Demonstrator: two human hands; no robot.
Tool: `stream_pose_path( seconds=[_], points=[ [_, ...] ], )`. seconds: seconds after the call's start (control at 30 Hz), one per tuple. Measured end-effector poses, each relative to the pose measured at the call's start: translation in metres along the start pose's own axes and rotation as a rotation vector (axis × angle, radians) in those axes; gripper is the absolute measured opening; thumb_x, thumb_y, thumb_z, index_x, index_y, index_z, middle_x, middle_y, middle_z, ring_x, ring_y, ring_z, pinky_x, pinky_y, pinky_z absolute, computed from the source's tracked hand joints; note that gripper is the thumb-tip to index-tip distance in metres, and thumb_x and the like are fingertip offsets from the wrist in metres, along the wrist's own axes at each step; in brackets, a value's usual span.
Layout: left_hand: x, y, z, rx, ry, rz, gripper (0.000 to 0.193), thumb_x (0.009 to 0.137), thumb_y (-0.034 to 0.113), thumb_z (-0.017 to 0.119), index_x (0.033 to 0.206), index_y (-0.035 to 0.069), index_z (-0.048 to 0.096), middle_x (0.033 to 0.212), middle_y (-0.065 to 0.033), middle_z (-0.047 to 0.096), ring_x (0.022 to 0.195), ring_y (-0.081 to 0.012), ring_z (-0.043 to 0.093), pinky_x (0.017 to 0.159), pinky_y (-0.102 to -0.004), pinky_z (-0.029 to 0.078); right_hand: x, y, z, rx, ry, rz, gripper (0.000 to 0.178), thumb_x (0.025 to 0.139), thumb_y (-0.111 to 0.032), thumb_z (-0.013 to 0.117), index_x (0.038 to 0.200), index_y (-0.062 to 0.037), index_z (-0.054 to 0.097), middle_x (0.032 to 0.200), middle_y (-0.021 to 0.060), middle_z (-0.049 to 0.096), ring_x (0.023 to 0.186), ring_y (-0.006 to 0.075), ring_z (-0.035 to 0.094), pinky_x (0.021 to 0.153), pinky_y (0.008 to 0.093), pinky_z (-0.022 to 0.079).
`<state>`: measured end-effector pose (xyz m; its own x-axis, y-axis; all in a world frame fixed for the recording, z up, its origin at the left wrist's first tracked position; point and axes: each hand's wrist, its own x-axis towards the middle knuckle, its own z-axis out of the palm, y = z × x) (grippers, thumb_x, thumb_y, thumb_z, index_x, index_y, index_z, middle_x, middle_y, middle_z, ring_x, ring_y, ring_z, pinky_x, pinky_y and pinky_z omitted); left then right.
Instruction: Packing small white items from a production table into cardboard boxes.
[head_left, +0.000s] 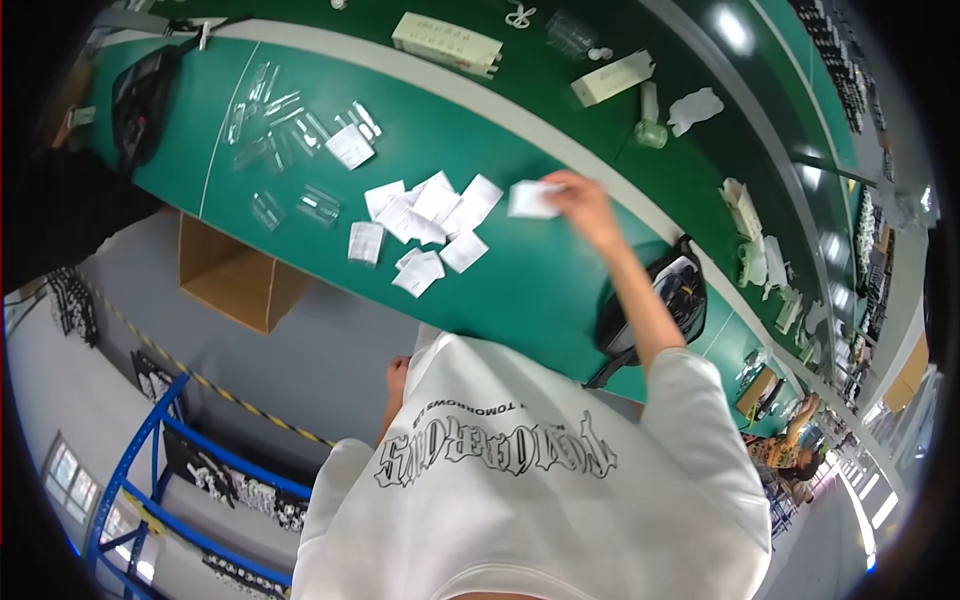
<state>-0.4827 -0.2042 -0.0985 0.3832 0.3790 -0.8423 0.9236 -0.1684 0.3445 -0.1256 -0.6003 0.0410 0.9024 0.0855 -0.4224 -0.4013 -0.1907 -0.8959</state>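
The white paper slip (530, 200) is in your right hand (584, 203), held just over the green table (525, 295). Taking 12 o'clock as straight away from you, it lies at 9 o'clock from your fingers, which are pinched together on its 3 o'clock end. Its long axis seems to run from 9 to 3; the slip is a little blurred.

Measured from that slip, the loose pile of white slips (436, 204) sits near at 9 o'clock, overlapping at mixed angles. Your right hand is much the nearer one to both. Your left hand (397, 376) hangs at 7 o'clock, beside your shirt and off the tabletop; you can't tell from here whether its fingers grip anything.

Farther out, clear plastic cases (309, 132) lie scattered between 9 and 10 o'clock. A black bag (690, 295) rests between 4 and 5, partly behind your right forearm. Below the table edge, an open cardboard box (225, 277) stands between 8 and 9.
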Motion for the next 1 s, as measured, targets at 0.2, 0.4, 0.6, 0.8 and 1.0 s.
stream_pose_path(
  seconds=[0.2, 0.4, 0.6, 0.8, 1.0],
  points=[
    [0.005, -0.025, -0.002, -0.010, 0.018, -0.043, 0.026, 0.086, 0.024, 0.058, 0.089, 0.002, 0.070, 0.077, -0.0101, 0.068, 0.072, -0.0164, 0.058, 0.068, -0.0343, 0.048, 0.078, -0.049, 0.021, -0.386, 0.135, -0.331, 0.029, 0.079, -0.013, 0.071, 0.108, -0.0052, 0.068, 0.107, 0.0063, 0.067, 0.087, 0.0193, 0.061, 0.079, 0.0316, 0.050],
    [0.014, -0.075, 0.006, -0.162, -0.025, -0.067, 0.027, 0.087, 0.025, 0.057, 0.090, 0.002, 0.070, 0.079, -0.0110, 0.069, 0.073, -0.0178, 0.060, 0.069, -0.0343, 0.049, 0.203, -0.072, -0.087, -1.343, 0.577, -0.344, 0.059, 0.077, -0.031, 0.069, 0.131, -0.0130, 0.054, 0.112, 0.0125, 0.065, 0.113, 0.0307, 0.056, 0.098, 0.0445, 0.045],
    [0.015, -0.075, 0.024, -0.203, 0.029, -0.097, 0.024, 0.088, 0.022, 0.057, 0.089, 0.003, 0.071, 0.079, -0.0098, 0.070, 0.073, -0.0163, 0.061, 0.070, -0.0324, 0.049, 0.179, -0.111, -0.028, -0.967, 0.421, -0.415, 0.062, 0.074, -0.029, 0.071, 0.132, -0.0135, 0.054, 0.114, 0.0122, 0.066, 0.109, 0.0295, 0.061, 0.092, 0.0427, 0.049],
    [0.009, -0.061, 0.014, -0.210, -0.021, -0.067, 0.023, 0.088, 0.021, 0.058, 0.090, 0.002, 0.071, 0.079, -0.0086, 0.070, 0.074, -0.0160, 0.061, 0.070, -0.0315, 0.049, 0.177, -0.082, -0.060, -1.044, 0.519, -0.459, 0.061, 0.073, -0.024, 0.074, 0.130, -0.0134, 0.054, 0.117, 0.0132, 0.064, 0.112, 0.0296, 0.059, 0.092, 0.0421, 0.049],
    [0.006, -0.054, 0.011, -0.195, -0.003, -0.086, 0.025, 0.089, 0.023, 0.058, 0.090, 0.002, 0.070, 0.081, -0.0092, 0.070, 0.076, -0.0159, 0.060, 0.072, -0.0311, 0.049, 0.184, -0.064, -0.090, -1.327, 0.384, -0.256, 0.052, 0.076, -0.021, 0.072, 0.124, -0.0116, 0.054, 0.126, 0.0140, 0.058, 0.116, 0.0326, 0.055, 0.093, 0.0442, 0.049]
  ],
)
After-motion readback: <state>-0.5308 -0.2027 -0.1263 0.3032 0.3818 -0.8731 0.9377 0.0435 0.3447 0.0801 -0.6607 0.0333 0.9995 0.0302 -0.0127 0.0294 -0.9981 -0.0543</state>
